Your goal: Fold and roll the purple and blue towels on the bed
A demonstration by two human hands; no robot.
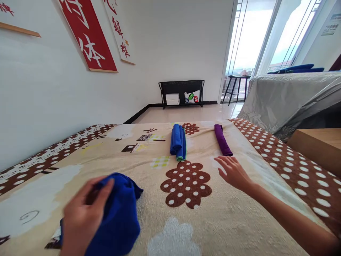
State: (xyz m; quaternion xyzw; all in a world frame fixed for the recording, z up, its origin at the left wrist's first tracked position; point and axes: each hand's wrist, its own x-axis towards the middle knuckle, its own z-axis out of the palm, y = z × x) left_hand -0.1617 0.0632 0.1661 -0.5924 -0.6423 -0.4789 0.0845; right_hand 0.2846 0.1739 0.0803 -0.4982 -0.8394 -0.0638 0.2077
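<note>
My left hand [82, 217] grips a bunched dark blue cloth [119, 217] at the near left of a patterned beige blanket [186, 220]. My right hand [233, 172] hovers flat with fingers stretched out, holding nothing, just in front of a rolled purple cloth [222, 140]. To the left of that roll lie rolled blue cloths [178, 141], one edged in green, side by side near the blanket's far end.
The blanket has brown dotted borders [290, 160] and tree prints. A wooden surface [317, 145] sits at the right, a grey-covered piece of furniture [287, 96] behind it. A black rack [181, 93] stands against the far wall, a stool [237, 87] by the window.
</note>
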